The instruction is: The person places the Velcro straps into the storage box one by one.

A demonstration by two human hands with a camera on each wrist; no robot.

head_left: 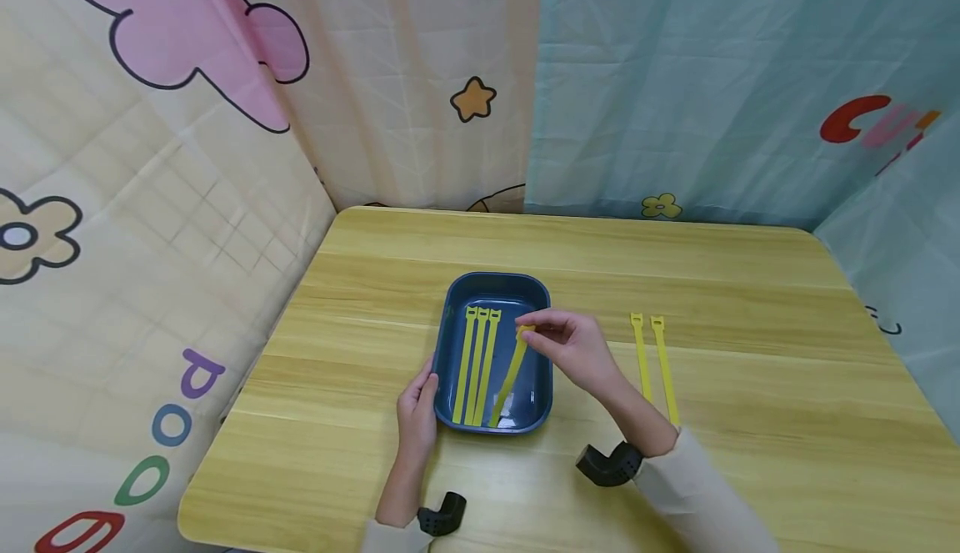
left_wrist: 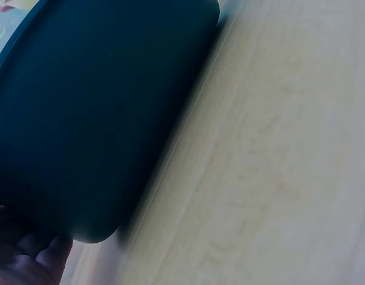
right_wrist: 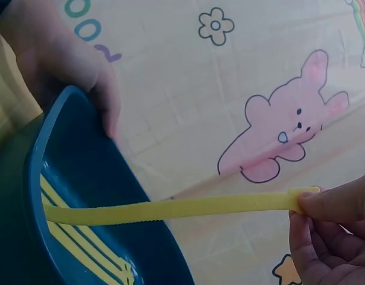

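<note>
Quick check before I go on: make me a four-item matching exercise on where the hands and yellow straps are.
1. Left hand
2. Right hand
3. Three straps
4. Two straps

A. On the table, right of the tray
B. Pinching a single strap
C. Holding the tray's left side
D. Side by side inside the tray

Pairs: 1-C; 2-B; 3-D; 4-A

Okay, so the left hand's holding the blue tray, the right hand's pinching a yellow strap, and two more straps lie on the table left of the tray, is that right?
Not quite: the side is wrong. The head view shows those two straps lying on the table right of the blue tray, not left. The rest stands.
</note>
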